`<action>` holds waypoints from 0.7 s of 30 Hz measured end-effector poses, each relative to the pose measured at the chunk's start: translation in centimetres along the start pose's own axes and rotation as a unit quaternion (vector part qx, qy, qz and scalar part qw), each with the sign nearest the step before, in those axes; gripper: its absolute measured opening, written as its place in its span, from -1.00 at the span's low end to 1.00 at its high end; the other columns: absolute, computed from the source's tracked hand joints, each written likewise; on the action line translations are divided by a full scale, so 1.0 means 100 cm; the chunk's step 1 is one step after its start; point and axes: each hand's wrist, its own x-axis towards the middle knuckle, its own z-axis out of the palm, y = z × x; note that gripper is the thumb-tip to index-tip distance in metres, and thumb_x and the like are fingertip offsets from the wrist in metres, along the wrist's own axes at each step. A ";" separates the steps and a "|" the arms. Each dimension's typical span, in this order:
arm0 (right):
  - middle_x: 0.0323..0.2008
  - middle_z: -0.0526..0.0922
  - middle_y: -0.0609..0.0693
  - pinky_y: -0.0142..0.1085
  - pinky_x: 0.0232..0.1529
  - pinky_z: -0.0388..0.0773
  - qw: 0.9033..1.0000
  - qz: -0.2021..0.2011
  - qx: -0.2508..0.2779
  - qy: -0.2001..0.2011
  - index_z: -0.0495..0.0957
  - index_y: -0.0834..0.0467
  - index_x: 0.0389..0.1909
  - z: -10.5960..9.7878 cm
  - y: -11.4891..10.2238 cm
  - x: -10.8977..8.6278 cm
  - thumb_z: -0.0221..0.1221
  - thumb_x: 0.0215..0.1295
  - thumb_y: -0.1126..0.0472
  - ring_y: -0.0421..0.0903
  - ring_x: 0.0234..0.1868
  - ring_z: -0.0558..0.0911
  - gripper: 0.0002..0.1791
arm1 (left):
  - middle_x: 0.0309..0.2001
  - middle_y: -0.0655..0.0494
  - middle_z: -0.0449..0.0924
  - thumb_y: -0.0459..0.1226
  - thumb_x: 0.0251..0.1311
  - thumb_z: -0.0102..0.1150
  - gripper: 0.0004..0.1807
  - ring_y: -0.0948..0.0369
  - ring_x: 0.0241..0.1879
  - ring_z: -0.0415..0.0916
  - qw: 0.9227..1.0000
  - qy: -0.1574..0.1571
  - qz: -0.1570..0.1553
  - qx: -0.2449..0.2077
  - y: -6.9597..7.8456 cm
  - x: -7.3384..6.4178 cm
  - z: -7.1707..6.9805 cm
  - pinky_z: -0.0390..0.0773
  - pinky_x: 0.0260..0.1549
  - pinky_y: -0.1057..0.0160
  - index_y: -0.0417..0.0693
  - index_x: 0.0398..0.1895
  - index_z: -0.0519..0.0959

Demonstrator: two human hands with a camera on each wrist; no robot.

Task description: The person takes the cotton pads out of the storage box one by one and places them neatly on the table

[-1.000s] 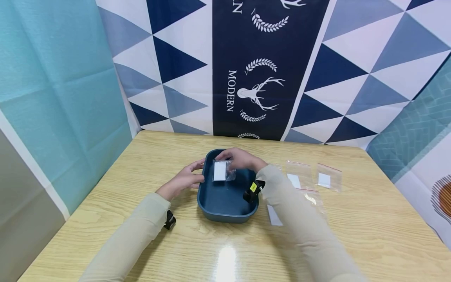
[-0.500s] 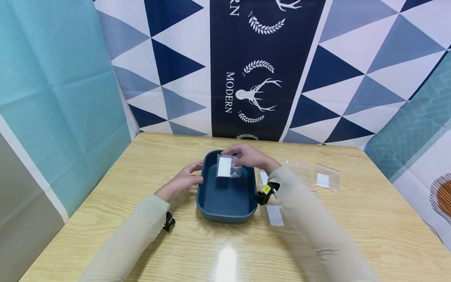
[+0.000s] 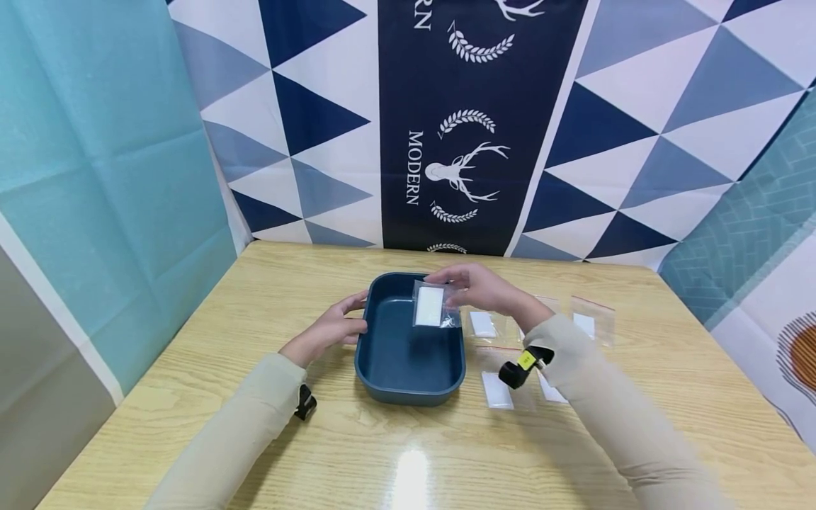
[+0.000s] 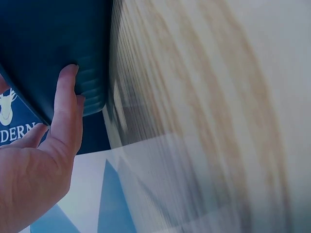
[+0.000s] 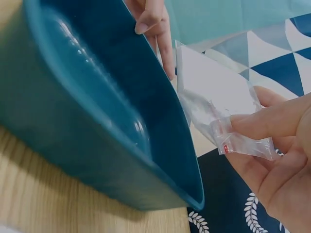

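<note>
A dark blue, round-cornered plastic bin (image 3: 411, 368) stands on the table before me. My right hand (image 3: 481, 289) pinches a small clear zip bag (image 3: 429, 307) with a flat white piece inside, above the bin's right rim. In the right wrist view, thumb and fingers hold the zip bag (image 5: 214, 82) by its crumpled top, where a bit of red shows. My left hand (image 3: 334, 326) is at the bin's left side. Seen from the left wrist, its straight fingers (image 4: 65, 104) lie along the outer wall of the bin (image 4: 43, 58).
Several more zip bags with white pieces lie on the table to the right of the bin, among them a near bag (image 3: 497, 391) and a far right bag (image 3: 593, 322). My right forearm overlaps some of them. A patterned cloth (image 3: 331, 142) hangs behind the table.
The right hand has lifted the zip bag up from inside the bin and carried it right, to over the right rim. My left hand has stayed at the bin's left side.
</note>
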 end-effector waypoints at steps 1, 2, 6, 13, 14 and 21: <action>0.12 0.50 0.01 -0.15 -0.01 0.51 1.000 0.001 0.005 0.000 0.54 0.08 0.09 -0.001 0.000 -0.004 0.24 0.10 0.42 0.00 0.06 0.51 -0.51 | 0.36 -0.21 -0.01 -0.49 0.12 -0.04 -0.20 -0.19 0.18 0.26 1.000 0.000 0.000 -0.001 0.000 0.000 0.000 0.44 0.02 -0.03 -0.09 0.46 -0.04; 0.11 0.51 0.02 -0.16 -0.03 0.52 1.000 0.000 0.008 0.002 0.54 0.08 0.09 -0.003 0.000 -0.008 0.24 0.10 0.42 0.00 0.04 0.53 -0.51 | 0.36 -0.21 -0.01 -0.49 0.12 -0.04 -0.20 -0.19 0.18 0.26 1.000 0.000 0.000 -0.003 0.000 0.000 0.000 0.44 0.02 -0.03 -0.09 0.46 -0.04; 0.11 0.50 0.05 -0.21 -0.08 0.56 0.999 0.005 0.033 0.003 0.53 0.11 0.11 -0.007 0.001 -0.023 0.26 0.09 0.43 -0.01 -0.02 0.56 -0.50 | 0.36 -0.21 -0.01 -0.50 0.12 -0.04 -0.20 -0.19 0.17 0.27 1.000 0.002 0.000 -0.003 0.000 0.001 0.000 0.44 0.02 -0.03 -0.10 0.46 -0.04; 0.10 0.51 0.10 -0.25 -0.11 0.57 0.999 0.013 0.034 0.017 0.49 0.18 0.13 -0.015 0.009 -0.049 0.26 0.09 0.42 -0.02 -0.05 0.57 -0.49 | 0.36 -0.22 -0.02 -0.47 0.10 -0.01 -0.18 -0.19 0.18 0.26 1.000 -0.001 0.002 0.004 0.001 -0.001 -0.001 0.44 0.02 -0.04 -0.09 0.46 -0.05; 0.10 0.51 0.10 -0.26 -0.11 0.57 0.999 0.015 0.035 0.020 0.49 0.18 0.13 -0.016 0.012 -0.052 0.26 0.09 0.42 -0.02 -0.05 0.58 -0.48 | 0.37 -0.22 -0.02 -0.47 0.10 -0.01 -0.18 -0.19 0.18 0.26 1.000 0.000 0.001 0.004 0.001 -0.001 -0.001 0.43 0.02 -0.04 -0.09 0.46 -0.05; 0.12 0.49 0.15 -0.29 -0.16 0.58 0.998 0.021 0.032 0.046 0.46 0.23 0.15 -0.025 0.031 -0.083 0.21 0.13 0.45 -0.01 -0.05 0.58 -0.50 | 0.36 -0.23 -0.01 -0.48 0.11 -0.03 -0.19 -0.20 0.15 0.30 1.000 0.002 0.000 0.011 0.002 -0.001 0.000 0.44 0.02 -0.03 -0.11 0.46 -0.05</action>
